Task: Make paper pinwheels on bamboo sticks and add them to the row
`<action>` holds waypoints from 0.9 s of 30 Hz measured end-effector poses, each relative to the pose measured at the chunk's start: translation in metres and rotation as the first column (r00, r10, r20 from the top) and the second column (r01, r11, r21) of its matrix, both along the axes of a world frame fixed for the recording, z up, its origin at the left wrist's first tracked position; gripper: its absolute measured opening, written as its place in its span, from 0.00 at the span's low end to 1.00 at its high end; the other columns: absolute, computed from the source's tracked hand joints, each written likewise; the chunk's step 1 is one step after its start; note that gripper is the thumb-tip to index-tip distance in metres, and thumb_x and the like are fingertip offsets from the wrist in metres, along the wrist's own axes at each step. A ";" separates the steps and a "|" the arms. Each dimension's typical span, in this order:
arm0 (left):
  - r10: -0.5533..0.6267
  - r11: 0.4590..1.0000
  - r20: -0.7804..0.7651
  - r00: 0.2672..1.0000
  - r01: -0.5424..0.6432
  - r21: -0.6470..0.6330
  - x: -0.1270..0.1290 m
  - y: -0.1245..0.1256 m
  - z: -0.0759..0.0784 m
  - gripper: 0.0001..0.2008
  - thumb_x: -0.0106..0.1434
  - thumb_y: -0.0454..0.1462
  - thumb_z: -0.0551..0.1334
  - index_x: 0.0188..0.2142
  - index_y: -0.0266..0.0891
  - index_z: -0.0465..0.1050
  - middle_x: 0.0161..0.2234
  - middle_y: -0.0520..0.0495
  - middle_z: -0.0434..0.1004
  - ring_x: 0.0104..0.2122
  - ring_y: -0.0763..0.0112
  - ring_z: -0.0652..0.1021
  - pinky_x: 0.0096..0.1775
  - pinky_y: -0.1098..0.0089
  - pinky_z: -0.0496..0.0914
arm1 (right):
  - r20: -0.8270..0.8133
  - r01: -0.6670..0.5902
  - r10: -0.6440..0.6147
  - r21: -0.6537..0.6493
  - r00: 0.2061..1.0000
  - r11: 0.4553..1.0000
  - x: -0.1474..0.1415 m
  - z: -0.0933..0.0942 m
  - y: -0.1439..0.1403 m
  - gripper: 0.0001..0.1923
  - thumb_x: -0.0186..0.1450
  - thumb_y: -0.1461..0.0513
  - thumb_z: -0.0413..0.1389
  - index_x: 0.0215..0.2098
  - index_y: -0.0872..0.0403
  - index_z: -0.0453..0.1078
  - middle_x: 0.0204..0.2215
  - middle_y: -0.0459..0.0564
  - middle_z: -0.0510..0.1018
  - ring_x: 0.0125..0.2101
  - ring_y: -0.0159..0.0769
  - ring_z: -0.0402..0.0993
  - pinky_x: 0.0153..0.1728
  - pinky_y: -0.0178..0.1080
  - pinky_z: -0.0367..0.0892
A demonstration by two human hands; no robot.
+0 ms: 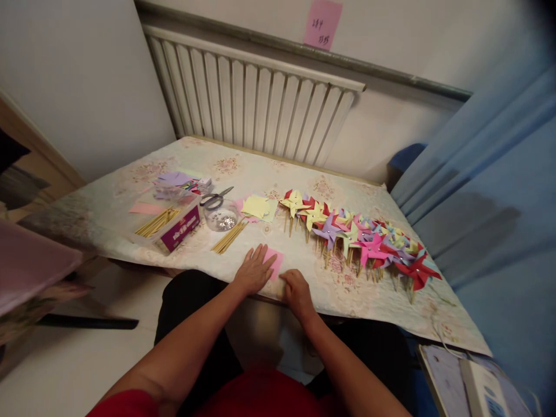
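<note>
The pink paper square (274, 262) lies flat near the table's front edge, small and plain, one corner peeking past my fingers. My left hand (254, 271) presses on it with fingers spread flat, gripping nothing; my right hand (296, 291) rests just beside it with fingers curled at the paper's edge, though I cannot tell whether it pinches anything. The table (130, 231) wears a pale flowered cloth, with a white radiator (252, 98) behind. A row of coloured pinwheels (360, 237) runs to my right; wooden sticks (228, 236), scissors (216, 198), a dish of sequins (221, 220) and yellow paper squares (256, 206) lie ahead.
</note>
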State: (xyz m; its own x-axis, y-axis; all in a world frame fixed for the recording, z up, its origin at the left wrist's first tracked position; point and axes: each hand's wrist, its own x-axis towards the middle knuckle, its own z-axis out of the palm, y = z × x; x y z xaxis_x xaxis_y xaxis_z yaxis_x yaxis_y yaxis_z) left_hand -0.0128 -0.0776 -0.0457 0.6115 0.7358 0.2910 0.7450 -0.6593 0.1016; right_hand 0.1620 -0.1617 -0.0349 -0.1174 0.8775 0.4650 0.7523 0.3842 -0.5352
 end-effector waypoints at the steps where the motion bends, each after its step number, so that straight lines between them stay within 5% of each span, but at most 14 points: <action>1: 0.001 1.000 -0.001 1.000 -0.001 0.002 0.000 0.000 0.000 0.25 0.69 0.44 0.51 0.64 0.46 0.60 0.67 0.38 0.53 0.67 0.51 0.52 0.61 0.47 0.53 | -0.041 0.011 -0.011 -0.006 0.999 1.000 -0.003 0.002 0.004 0.17 0.61 0.73 0.45 0.38 0.55 0.72 0.33 0.51 0.72 0.38 0.37 0.67 0.41 0.39 0.64; 5: 0.002 1.000 -0.005 1.000 -0.002 0.009 0.000 0.000 0.000 0.24 0.69 0.45 0.50 0.63 0.46 0.61 0.66 0.38 0.54 0.67 0.50 0.53 0.61 0.48 0.53 | -0.087 -0.008 0.006 -0.026 0.996 1.000 -0.015 0.007 0.021 0.06 0.64 0.68 0.50 0.31 0.54 0.67 0.31 0.49 0.71 0.36 0.36 0.66 0.39 0.38 0.64; 11: -0.004 1.000 -0.004 1.000 0.004 0.023 -0.001 0.001 -0.001 0.24 0.69 0.45 0.50 0.63 0.47 0.61 0.66 0.37 0.54 0.67 0.50 0.53 0.61 0.47 0.53 | -0.053 -0.041 0.036 -0.086 0.998 0.995 -0.015 -0.002 0.032 0.06 0.63 0.66 0.54 0.28 0.53 0.65 0.29 0.47 0.69 0.34 0.36 0.66 0.38 0.38 0.65; 14: -0.005 1.000 -0.016 1.000 0.006 0.017 -0.001 0.001 -0.001 0.24 0.69 0.45 0.49 0.63 0.46 0.61 0.66 0.37 0.54 0.67 0.49 0.52 0.61 0.47 0.53 | -0.076 -0.069 0.065 -0.054 0.995 0.996 -0.013 -0.007 0.032 0.05 0.63 0.67 0.53 0.37 0.54 0.68 0.36 0.51 0.71 0.39 0.39 0.68 0.42 0.41 0.68; 19: 0.012 1.000 -0.040 0.999 -0.013 -0.018 0.000 0.001 0.002 0.27 0.69 0.44 0.50 0.65 0.41 0.56 0.67 0.36 0.53 0.67 0.52 0.53 0.62 0.49 0.52 | -0.036 -0.132 0.132 -0.007 0.991 0.991 -0.011 -0.014 0.035 0.27 0.63 0.69 0.53 0.60 0.54 0.60 0.53 0.58 0.69 0.53 0.43 0.65 0.53 0.48 0.66; 27: 0.055 0.991 0.065 0.996 -0.046 -0.129 -0.009 0.004 0.002 0.33 0.68 0.48 0.50 0.67 0.33 0.48 0.67 0.36 0.52 0.67 0.55 0.51 0.63 0.54 0.52 | 0.126 -0.104 0.110 -0.046 0.986 0.993 -0.012 -0.015 0.036 0.28 0.63 0.67 0.52 0.62 0.57 0.60 0.54 0.60 0.71 0.53 0.46 0.67 0.55 0.51 0.65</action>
State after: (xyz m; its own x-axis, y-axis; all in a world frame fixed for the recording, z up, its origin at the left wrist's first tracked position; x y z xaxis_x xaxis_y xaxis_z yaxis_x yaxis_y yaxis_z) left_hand -0.0215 -0.0732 -0.0439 0.5546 0.7988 0.2331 0.7654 -0.5996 0.2337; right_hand 0.1504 -0.1252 -0.0499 -0.2682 0.8739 0.4054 0.7715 0.4468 -0.4529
